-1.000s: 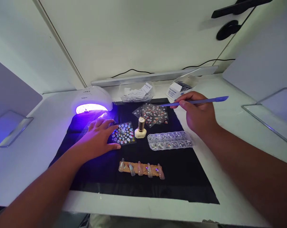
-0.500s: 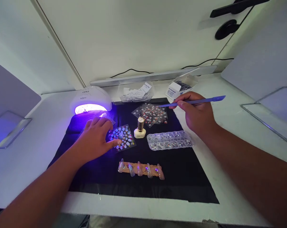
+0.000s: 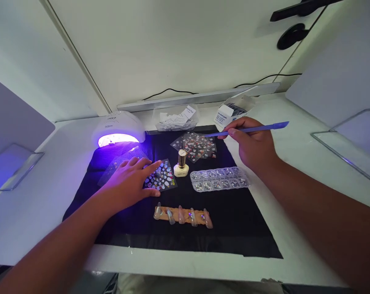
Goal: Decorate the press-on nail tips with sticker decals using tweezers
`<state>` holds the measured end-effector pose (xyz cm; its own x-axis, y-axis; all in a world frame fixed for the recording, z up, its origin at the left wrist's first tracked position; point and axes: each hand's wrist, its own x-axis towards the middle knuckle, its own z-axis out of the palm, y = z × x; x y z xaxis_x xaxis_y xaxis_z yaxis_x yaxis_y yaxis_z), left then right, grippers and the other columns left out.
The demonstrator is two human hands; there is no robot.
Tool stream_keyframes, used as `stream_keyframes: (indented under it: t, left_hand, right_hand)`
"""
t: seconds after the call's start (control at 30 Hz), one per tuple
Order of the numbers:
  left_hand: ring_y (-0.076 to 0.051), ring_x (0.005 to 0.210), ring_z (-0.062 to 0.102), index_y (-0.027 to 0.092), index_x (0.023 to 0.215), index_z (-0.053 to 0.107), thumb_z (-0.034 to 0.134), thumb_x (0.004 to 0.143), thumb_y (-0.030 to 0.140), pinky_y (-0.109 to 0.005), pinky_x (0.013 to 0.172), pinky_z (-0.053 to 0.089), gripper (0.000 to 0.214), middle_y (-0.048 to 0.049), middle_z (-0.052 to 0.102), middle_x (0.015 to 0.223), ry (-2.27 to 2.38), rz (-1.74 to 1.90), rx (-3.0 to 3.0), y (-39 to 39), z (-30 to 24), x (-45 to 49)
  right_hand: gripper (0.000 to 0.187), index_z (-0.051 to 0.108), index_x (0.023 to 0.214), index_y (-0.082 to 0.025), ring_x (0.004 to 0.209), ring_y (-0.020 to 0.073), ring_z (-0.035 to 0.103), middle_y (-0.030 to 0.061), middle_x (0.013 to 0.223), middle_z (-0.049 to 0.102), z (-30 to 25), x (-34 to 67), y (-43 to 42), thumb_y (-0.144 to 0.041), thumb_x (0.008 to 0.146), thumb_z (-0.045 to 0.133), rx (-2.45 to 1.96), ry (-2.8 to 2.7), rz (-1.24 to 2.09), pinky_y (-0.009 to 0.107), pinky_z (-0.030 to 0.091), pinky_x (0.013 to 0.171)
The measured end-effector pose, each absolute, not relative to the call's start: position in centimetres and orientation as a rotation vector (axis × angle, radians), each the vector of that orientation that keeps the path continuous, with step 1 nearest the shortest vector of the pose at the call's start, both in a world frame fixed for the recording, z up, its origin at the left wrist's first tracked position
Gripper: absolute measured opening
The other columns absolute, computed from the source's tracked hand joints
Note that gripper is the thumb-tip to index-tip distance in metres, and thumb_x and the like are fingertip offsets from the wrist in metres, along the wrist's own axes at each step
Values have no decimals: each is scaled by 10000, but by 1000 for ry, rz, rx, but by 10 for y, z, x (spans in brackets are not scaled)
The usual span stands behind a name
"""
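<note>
My left hand point(image 3: 131, 179) lies with fingers spread on the left part of a nail sticker sheet point(image 3: 164, 175), thumb and forefinger reaching across it. More clear sheets point(image 3: 109, 169) lie partly under that hand. My right hand point(image 3: 254, 145) pinches a slim blue nail art brush point(image 3: 266, 127) near its thin end. The brush's tip points left, above or touching the other sticker sheets point(image 3: 200, 147); I cannot tell which. Several false nails sit across a tan strip point(image 3: 186, 215) at the front. Between the sheets stands a cream bottle point(image 3: 181, 170) with a gold cap.
A lit white nail lamp point(image 3: 120, 122) stands back left. A divided rhinestone case point(image 3: 218, 179) lies on the black mat point(image 3: 178, 241), right of the bottle. A clear tub of packets point(image 3: 175, 119) and a box of alcohol pads point(image 3: 230, 114) stand behind. Wire stands flank the table.
My left hand has flattened out, its forefinger now stretched over the sticker sheet instead of bunched near the lamp. My right hand keeps the brush in nearly the same spot.
</note>
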<state>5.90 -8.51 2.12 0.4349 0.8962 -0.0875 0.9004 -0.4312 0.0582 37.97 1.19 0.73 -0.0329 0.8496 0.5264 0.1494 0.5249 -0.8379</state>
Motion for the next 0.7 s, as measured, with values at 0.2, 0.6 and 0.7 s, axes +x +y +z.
stream_keyframes:
  t: [0.2,0.6,0.7]
  left_hand:
    - [-350,1154,599,263,1501,462,690,880,454,-519,992,452,689,-113,661,1290,1643,-19,2601,-86,23,61]
    - [-320,1095,626,179,1299,596,585,908,343,-473,946,483,424,-117,688,1176,1668,303,2506,-84,26,54]
    - [-288,1041,627,188,1208,606,553,914,350,-444,908,490,339,-92,667,1110,1662,422,2433,-84,31,53]
  right_hand:
    - [184,646,786,-201,693,148,644,-28,722,643,7,379,12,-339,897,698,-882,-1515,699,349,552,747]
    - [178,665,920,-170,759,136,660,15,882,693,1,386,15,-338,963,627,-862,-1568,674,321,585,727]
    - [203,656,887,-161,743,134,655,3,836,681,3,385,14,-349,958,632,-861,-1549,681,321,576,725]
